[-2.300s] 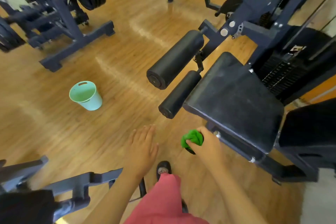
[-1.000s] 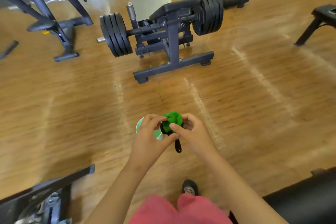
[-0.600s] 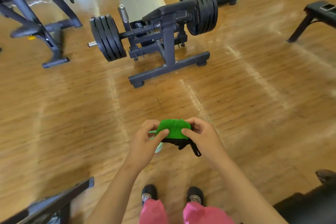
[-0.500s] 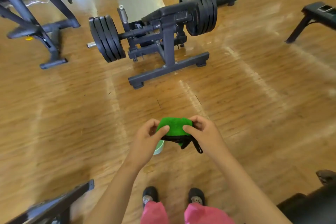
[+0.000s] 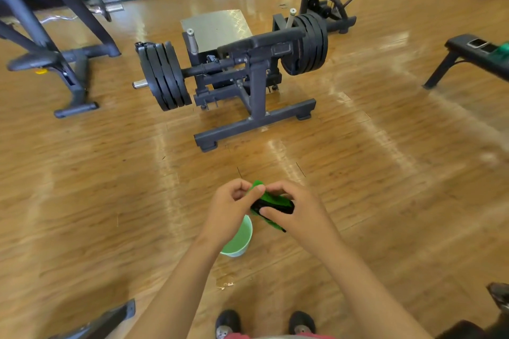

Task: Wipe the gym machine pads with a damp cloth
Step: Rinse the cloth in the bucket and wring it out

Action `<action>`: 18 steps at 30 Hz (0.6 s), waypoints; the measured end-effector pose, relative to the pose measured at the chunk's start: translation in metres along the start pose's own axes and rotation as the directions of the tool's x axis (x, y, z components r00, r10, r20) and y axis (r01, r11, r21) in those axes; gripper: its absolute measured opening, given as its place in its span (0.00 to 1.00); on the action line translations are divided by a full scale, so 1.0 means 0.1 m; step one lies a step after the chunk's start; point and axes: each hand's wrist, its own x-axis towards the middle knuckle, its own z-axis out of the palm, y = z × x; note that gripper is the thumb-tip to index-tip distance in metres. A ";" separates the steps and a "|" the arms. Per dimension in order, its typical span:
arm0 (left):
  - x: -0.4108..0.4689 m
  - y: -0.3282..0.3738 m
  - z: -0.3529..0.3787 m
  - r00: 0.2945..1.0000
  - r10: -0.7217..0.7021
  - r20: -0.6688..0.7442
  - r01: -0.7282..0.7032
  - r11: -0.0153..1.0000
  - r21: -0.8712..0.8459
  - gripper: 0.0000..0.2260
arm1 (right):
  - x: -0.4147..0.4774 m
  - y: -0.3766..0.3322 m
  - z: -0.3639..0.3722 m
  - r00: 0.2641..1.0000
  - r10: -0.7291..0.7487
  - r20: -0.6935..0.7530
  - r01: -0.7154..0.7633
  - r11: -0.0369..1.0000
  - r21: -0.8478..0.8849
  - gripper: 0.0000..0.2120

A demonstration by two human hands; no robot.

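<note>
Between the hands, just above the pale green bucket (image 5: 239,251) on the floor, hangs the cloth (image 5: 268,197), a small green piece with a dark edge or strap, bunched and folded rather than spread out. The left hand (image 5: 227,208) pinches its upper green corner between thumb and fingertips. The right hand (image 5: 300,216) has its fingers curled round the darker lower part, thumb underneath. Both hands sit close together, nearly touching. The bucket stands below and slightly to the left of them, partly hidden by the left wrist, so what it holds cannot be made out. A small shiny patch on the floor (image 5: 224,283), nearer the body than the hands, looks like spilled drops.

This looks like a preparing step, wringing or refolding the cloth over the bucket, not wiping itself. Nothing padded is within reach. Well beyond the hands stands a plate-loaded machine (image 5: 256,85) with a dark pad (image 5: 261,40) along its top. A low bench (image 5: 468,48) is far off to the right of the right hand, and another dark frame (image 5: 41,22) is far off to the left.

None of these surfaces shows a wet sheen or streaks, so how many pads have been cleaned cannot be told. As things lie, the cloth touches no pad, and carrying it to a machine and rubbing the padding down is left to do.
</note>
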 end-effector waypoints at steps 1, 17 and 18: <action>0.01 0.01 -0.02 1.000 0.022 0.013 -0.023 1.000 0.021 0.14 | 0.02 0.01 0.03 0.999 0.014 -0.031 -0.013 1.000 0.022 0.10; -0.01 -0.04 -0.12 0.943 0.293 0.155 -0.331 0.819 0.469 0.11 | 0.04 -0.05 0.16 0.922 0.379 -0.078 -0.270 0.774 0.573 0.05; -0.01 -0.05 -0.13 0.944 0.293 0.154 -0.331 0.823 0.461 0.11 | 0.04 -0.06 0.15 0.912 0.401 -0.086 -0.283 0.767 0.576 0.06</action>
